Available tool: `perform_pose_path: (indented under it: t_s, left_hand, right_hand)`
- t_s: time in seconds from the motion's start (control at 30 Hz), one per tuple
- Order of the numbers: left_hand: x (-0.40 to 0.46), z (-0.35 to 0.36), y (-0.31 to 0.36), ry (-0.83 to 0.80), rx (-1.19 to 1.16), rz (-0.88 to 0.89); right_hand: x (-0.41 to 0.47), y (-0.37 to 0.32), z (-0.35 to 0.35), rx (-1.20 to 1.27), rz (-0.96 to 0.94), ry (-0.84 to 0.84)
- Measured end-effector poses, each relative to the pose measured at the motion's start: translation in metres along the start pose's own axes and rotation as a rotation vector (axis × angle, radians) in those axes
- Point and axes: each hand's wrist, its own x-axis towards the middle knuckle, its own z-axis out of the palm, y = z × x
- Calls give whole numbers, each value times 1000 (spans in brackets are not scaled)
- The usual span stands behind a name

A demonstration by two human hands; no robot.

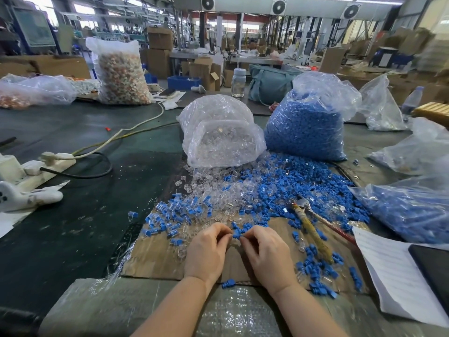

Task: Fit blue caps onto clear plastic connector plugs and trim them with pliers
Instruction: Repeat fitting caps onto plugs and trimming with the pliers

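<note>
Head view: both hands are meeting over the cardboard (155, 259), left hand (206, 251) and right hand (267, 254) curled, fingertips pinching one small blue cap (237, 234) between them. Pliers (313, 222) are lying just right, among loose caps.

The blue cap (237, 234) pinched between my left hand (206, 251) and my right hand (268, 254) looks like matt plastic. The loose plugs (213, 190) farther off are clear, glossy plastic. Under my hands lies rough brown cardboard (155, 259), matt and scuffed. To the right, the pliers (313, 222) have shiny metal jaws and a handle wrapped in dull yellowish tape. The far bags (218, 132) are thin crinkled film, glossy. Near me, bubble wrap (233, 312) gleams; on the right lies smooth white paper (388, 271).
</note>
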Motion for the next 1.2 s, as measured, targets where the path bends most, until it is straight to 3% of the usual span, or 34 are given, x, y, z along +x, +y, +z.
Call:
perform_pose_path:
  t_s: [0.53, 0.8, 1.2]
  left_hand:
    - [-2, -1, 2, -82, -4, 59]
    - [-1, -4, 2, -49, -102, -15]
    - [-1, -5, 3, -54, -86, 10]
  right_hand:
    - [-1, 0, 1, -64, -105, 58]
    - [-2, 0, -1, -27, -162, 57]
    - [-1, 0, -1, -40, -216, 51]
